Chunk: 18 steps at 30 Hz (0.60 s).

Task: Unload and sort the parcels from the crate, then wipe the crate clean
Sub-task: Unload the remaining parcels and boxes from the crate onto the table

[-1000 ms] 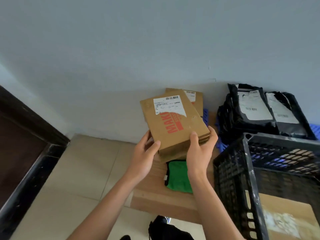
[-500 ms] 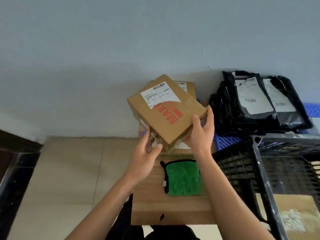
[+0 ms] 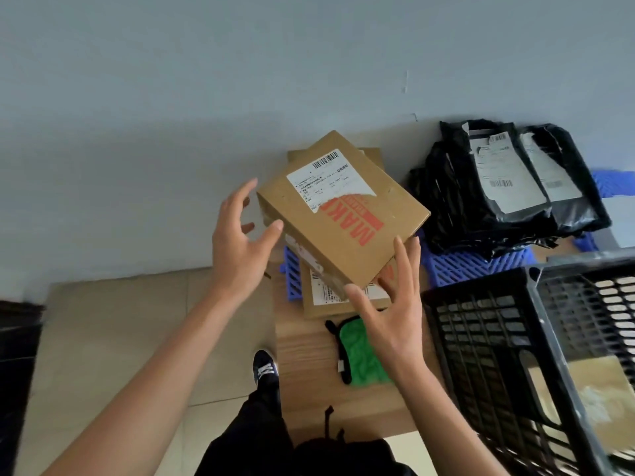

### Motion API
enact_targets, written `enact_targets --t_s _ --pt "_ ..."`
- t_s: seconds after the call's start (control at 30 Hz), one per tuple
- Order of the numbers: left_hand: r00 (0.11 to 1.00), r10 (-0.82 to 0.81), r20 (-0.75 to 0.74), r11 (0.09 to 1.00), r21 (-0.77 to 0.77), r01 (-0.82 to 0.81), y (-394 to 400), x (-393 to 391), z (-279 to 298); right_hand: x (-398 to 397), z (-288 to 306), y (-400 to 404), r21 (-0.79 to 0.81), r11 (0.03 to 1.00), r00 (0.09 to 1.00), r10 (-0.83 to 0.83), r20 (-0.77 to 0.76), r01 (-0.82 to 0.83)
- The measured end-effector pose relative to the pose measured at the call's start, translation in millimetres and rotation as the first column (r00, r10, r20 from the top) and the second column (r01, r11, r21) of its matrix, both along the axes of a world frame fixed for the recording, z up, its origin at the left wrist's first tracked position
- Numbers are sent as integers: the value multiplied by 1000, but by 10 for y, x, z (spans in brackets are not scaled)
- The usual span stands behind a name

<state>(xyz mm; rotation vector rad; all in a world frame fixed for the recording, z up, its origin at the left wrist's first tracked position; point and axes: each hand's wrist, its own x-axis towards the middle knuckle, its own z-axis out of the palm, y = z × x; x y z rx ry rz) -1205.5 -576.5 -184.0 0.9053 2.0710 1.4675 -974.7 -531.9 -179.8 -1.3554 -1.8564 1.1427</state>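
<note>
I was mid-sort: the cardboard parcel [image 3: 340, 214] lay askew atop the box stack [image 3: 338, 293] at the far left of the table [image 3: 305, 369]. My left hand [image 3: 240, 245] and right hand [image 3: 391, 307] hovered beside it, fingers spread, gripping nothing. Next I judged I should square it, then reach right into the black crate [image 3: 498, 341], where another parcel [image 3: 598, 403] waited.

My wooden table [image 3: 309, 400] carries a green cloth [image 3: 360, 352] under my right wrist, a black crate [image 3: 481, 338] to its right, and a blue plastic pallet [image 3: 460, 266] beyond my fingertips.
</note>
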Motion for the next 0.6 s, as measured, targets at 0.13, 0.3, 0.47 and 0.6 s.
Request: enact_targets --t_s 0.13,0.3,0.47,0.6 --pt "973 -160 -164 987 -31 157 190 -137 -40 -31 -65 36 21 1000 998 8 57 -9" --pt "931 -135 -339 989 15 148 216 -143 -133 -28 -96 329 82 993 996 -78 -32 81" --pt "913 -165 -372 984 8 181 291 -70 -201 -37 -62 833 163 974 988 -156 -4 154" --pt "897 -188 -400 980 -13 200 419 -18 -193 -99 -95 1230 137 983 992 -122 8 120"
